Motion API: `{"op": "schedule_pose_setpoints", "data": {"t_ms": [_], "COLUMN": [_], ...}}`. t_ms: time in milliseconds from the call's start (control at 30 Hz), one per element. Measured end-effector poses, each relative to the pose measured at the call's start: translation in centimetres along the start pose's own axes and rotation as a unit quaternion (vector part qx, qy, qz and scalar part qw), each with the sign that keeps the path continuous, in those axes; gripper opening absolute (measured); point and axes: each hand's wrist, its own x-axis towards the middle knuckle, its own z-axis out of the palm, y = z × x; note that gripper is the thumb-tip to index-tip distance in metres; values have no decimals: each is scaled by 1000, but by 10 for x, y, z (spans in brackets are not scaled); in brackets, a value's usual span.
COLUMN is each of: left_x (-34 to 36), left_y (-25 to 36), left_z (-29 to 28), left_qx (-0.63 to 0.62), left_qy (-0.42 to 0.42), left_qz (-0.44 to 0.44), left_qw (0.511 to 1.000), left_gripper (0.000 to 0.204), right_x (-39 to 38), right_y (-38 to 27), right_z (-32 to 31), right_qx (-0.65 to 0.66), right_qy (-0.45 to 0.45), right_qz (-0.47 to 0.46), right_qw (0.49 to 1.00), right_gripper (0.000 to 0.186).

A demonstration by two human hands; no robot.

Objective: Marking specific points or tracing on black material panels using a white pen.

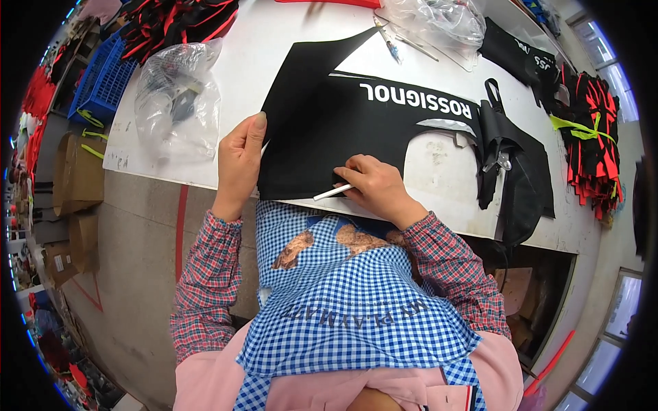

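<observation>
A large black fabric piece lies on the white worktable in front of me, reaching its near edge. My left hand pinches the left edge of this piece, thumb on top. In my right hand is a slim white pen-like stick, its free end pointing left near the fabric's lower edge. The fingers of that hand rest on the fabric. Beyond it and to the right, a black panel with white lettering spreads out, partly covered by the near piece.
Black straps with a metal clip hang over the table's right edge. Clear plastic bags stand at left and far right. Bundles of black-and-red strips sit at both sides. A pen lies at the back; a blue crate is far left.
</observation>
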Motion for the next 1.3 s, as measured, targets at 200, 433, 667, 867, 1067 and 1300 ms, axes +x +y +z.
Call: {"op": "schedule_pose_setpoints", "data": {"t_ms": [200,433,667,867,1067,1300], "left_x": [-5,-4,-2,-5,-10,-12], "left_y": [-2,-13,-15,-9,-4,-6], "left_z": [3,-3,-4,2,14,15], "left_qx": [-16,-10,-17,-30,31,39], "left_qy": [19,36,33,79,60,25], "left_qz": [6,7,5,13,13,6], "left_qw": [1000,999,999,996,998,999], "left_gripper": [44,44,44,43,43,42], "right_x": [4,12,34,-2,-223,-409], "right_y": [3,1,36,154,319,382], "right_z": [2,3,-30,-180,-277,-270], "right_qx": [-43,-82,-28,-163,-280,-295], "right_qy": [-42,-101,31,303,436,232], "right_qz": [-70,-51,49,197,441,714], "right_qw": [996,990,998,918,733,591], "right_gripper": [33,22,17,26,41,55]}}
